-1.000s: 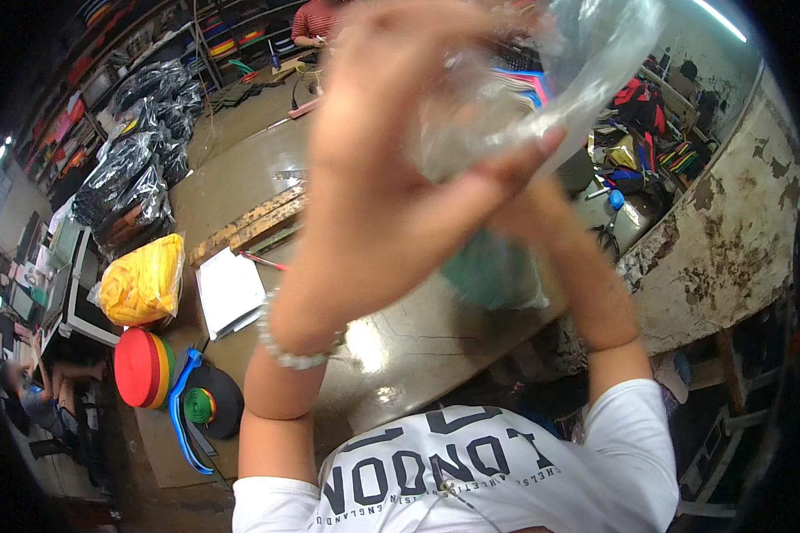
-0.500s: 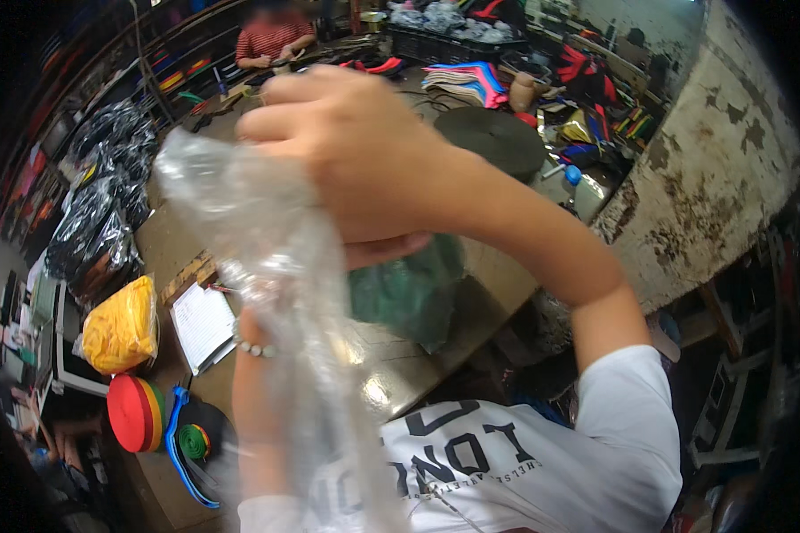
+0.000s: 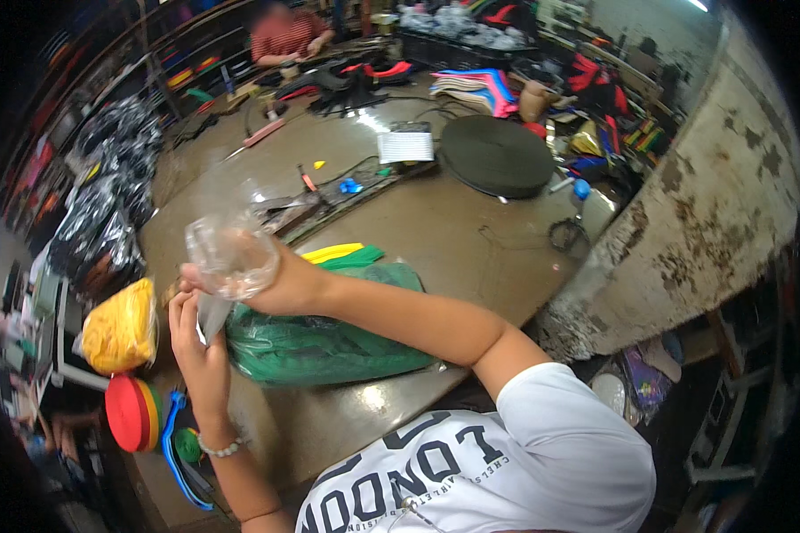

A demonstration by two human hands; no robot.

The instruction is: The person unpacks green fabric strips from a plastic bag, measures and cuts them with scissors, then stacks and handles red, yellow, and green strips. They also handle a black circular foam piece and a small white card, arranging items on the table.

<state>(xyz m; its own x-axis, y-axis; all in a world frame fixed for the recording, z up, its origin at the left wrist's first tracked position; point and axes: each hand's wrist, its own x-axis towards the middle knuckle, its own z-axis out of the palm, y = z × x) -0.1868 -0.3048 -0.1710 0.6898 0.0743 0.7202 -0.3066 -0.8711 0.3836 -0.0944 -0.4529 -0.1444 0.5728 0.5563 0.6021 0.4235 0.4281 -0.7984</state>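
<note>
Crumpled clear plastic (image 3: 227,253) bunches over and around my right hand (image 3: 280,280), whose fingers are closed on it and partly hidden by it. Just below, my left hand (image 3: 197,351) pinches a narrow, gathered strip of the plastic between thumb and fingers. A beaded bracelet circles the left wrist. Beneath my right forearm a green bundle (image 3: 329,351) lies on the table in a clear plastic wrapper. I cannot tell whether the plastic in my hands is part of that wrapper. Yellow and green strips (image 3: 347,256) show behind the bundle.
To the left are a yellow wrapped bundle (image 3: 120,327), a red, yellow and green roll (image 3: 129,413) and a blue strip (image 3: 171,449). A large dark roll (image 3: 496,155), scissors (image 3: 569,235) and a paper pad (image 3: 405,147) lie farther off. Another person (image 3: 289,37) sits at the far edge.
My right hand has come down and left from high in front, bringing the plastic with it. Both hands now meet beside the green bundle, which shows more fully.
</note>
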